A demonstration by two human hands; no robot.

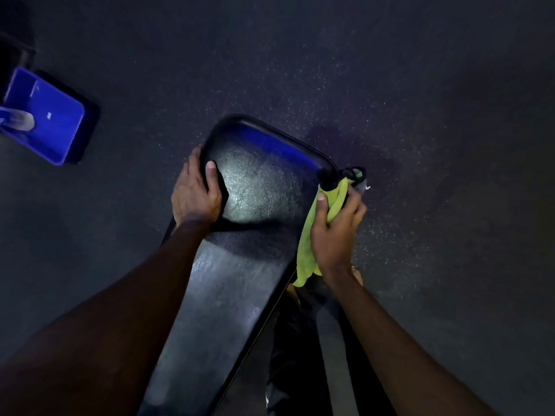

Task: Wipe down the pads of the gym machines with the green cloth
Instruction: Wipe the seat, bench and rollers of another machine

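Two hands at work: left hand (195, 190) clamps the pad (255, 187) edge, right hand (333, 232) bunches the green cloth (309, 244) against its side; firm, overlapping strokes should serve best.

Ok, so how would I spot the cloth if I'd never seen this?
Find the long black bench pad in the middle of the view. At its right edge, the right hand grips the green cloth, which hangs down beside the pad. It is the only bright yellow-green thing; the rest looks dark or blue.
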